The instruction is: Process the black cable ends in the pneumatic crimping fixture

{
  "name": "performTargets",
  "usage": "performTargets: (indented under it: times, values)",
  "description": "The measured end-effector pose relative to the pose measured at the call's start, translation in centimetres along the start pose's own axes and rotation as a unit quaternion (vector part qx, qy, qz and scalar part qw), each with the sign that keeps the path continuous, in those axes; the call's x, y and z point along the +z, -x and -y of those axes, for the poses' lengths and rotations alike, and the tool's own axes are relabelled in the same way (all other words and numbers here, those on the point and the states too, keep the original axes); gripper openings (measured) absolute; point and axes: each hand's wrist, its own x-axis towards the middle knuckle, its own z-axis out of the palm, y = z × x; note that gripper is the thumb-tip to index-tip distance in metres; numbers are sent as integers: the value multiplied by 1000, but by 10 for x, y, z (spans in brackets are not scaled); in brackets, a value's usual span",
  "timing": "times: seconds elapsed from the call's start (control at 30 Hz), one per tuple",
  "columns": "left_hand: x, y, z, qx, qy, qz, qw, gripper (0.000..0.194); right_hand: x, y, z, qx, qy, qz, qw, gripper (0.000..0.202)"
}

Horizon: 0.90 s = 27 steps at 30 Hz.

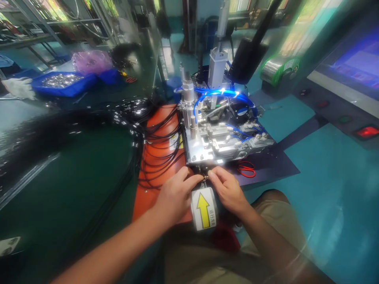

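At the front edge of a metal machine fixture, my left hand and my right hand meet with thumbs and forefingers pinched. Between the fingertips is a small brass-coloured piece, too small to make out clearly; both hands appear closed on it. Just below it, a white label plate with a yellow arrow points toward the machine. Black cables lie over an orange panel to the left of my left hand.
Red-handled scissors lie right of my right hand. A large bundle of black cables fills the left side. Farther back are a blue tray of small metal parts, a pink bag, a white glove and a wire spool.
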Motion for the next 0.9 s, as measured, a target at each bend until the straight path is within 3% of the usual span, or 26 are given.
performTargets:
  times: [0.9]
  values:
    - [4, -2, 0, -1, -29, -15, 999, 36, 2, -1, 1, 11, 36, -12, 999, 29]
